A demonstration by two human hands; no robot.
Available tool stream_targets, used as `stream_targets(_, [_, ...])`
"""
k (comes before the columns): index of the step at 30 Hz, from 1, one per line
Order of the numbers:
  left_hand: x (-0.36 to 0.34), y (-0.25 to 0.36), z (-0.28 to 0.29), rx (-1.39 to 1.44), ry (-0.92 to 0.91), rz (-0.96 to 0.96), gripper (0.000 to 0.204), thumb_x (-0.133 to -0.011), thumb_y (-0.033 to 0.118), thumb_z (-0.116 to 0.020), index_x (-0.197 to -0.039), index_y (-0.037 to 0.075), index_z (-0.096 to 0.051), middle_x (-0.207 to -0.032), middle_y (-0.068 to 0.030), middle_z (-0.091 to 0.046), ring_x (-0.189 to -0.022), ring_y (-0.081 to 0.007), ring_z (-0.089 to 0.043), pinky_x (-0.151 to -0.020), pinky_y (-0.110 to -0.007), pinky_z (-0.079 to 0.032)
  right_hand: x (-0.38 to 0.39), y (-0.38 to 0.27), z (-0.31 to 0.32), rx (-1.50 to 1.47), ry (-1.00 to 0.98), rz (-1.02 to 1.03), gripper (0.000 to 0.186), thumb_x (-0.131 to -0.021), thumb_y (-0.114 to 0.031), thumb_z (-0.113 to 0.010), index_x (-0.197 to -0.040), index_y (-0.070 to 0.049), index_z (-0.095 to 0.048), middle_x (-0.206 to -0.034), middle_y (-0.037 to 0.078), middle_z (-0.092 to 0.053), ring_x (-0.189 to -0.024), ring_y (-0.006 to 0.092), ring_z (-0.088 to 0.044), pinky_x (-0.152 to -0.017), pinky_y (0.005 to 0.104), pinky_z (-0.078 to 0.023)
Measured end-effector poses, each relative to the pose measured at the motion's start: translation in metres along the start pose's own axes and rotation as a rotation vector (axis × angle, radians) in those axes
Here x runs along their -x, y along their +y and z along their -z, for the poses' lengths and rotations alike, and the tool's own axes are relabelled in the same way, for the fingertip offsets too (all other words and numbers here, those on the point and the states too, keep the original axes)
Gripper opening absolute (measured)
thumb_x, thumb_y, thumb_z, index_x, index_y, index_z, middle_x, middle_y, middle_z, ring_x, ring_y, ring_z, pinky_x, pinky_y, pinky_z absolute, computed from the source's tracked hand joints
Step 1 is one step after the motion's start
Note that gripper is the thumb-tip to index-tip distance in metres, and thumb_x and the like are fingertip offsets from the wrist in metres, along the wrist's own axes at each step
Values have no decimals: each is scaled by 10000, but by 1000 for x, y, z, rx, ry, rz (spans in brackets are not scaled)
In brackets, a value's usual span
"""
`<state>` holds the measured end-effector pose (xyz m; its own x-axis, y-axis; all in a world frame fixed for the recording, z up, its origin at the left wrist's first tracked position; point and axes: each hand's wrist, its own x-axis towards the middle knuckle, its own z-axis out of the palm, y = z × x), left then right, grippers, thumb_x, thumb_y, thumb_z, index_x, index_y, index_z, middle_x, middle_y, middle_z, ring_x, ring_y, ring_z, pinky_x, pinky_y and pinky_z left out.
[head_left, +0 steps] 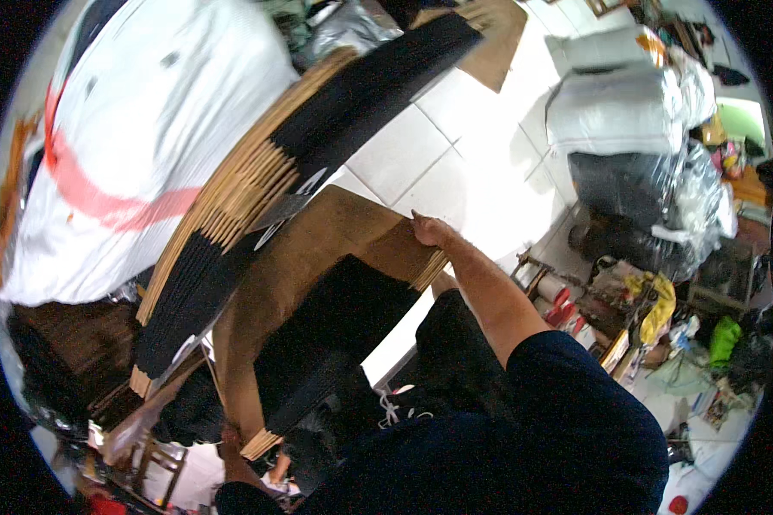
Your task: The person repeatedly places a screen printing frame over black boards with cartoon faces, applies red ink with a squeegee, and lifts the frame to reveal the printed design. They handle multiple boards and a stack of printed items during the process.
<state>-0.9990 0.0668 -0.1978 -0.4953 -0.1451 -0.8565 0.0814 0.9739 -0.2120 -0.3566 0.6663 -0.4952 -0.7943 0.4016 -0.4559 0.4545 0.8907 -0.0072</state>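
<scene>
A stack of brown cardboard sheets (339, 219) with black cloth (335, 318) on it is held tilted in front of my body. My right hand (431, 232) grips its far right corner, with the thumb lying over the top sheet. At the lower left edge my left hand (230, 436) is closed on the same stack, its fingers mostly hidden. Just beyond lies a long, fanned pile of similar cardboard sheets with black cloth (352, 107), bent in a curve. The held stack's far left edge is close to this pile; I cannot tell whether they touch.
A large white sack (172, 112) with a red band bulges behind the pile. Wrapped white bundles (614, 107) and a dark plastic-wrapped bundle (618, 184) stand on the right. Mixed clutter and a yellow bag (657, 309) lie nearer. White tiles (395, 163) cover the floor.
</scene>
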Motion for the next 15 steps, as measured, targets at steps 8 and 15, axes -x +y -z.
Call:
stream_targets(8, [106, 189, -56, -295, 60, -72, 608, -1082, 386, -364, -1466, -73, -472, -1395, -258, -592, -1240, -393, -605, -1003, -465, -525, 213, 109, -5, -1014, -240, -655, 448, -1026, -223, -444, -1376, 20, -579, -1108, 237, -727, -1088, 380, -689, -1134, 449, -446])
stream_targets(15, [183, 422, -141, -515, 117, -199, 612, -1094, 382, -310, -1446, -84, -490, -1417, -275, -576, -1265, -414, -594, -1031, -478, -513, 431, 175, -79, -1239, -130, -1257, 447, -1057, -452, -448, -1281, -112, -631, -1123, 157, -733, -947, 332, -671, -837, 435, -557])
